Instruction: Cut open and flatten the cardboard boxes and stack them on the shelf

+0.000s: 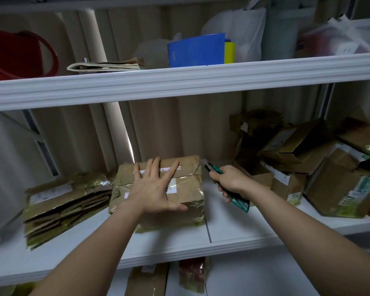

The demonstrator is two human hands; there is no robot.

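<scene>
A taped brown cardboard box (186,167) stands on the white middle shelf (233,233). My left hand (156,186) lies flat on its top with fingers spread. My right hand (231,181) grips a green utility knife (214,168); its blade tip points at the box's upper right corner. To the left lies a stack of flattened cardboard (64,208), leaning a little on the shelf.
A heap of unopened and torn cardboard boxes (320,167) fills the shelf's right side. The upper shelf (179,82) holds a red bucket (19,54), folded papers (105,66), a blue folder (197,50) and plastic bags (241,28). More packages (192,276) sit below.
</scene>
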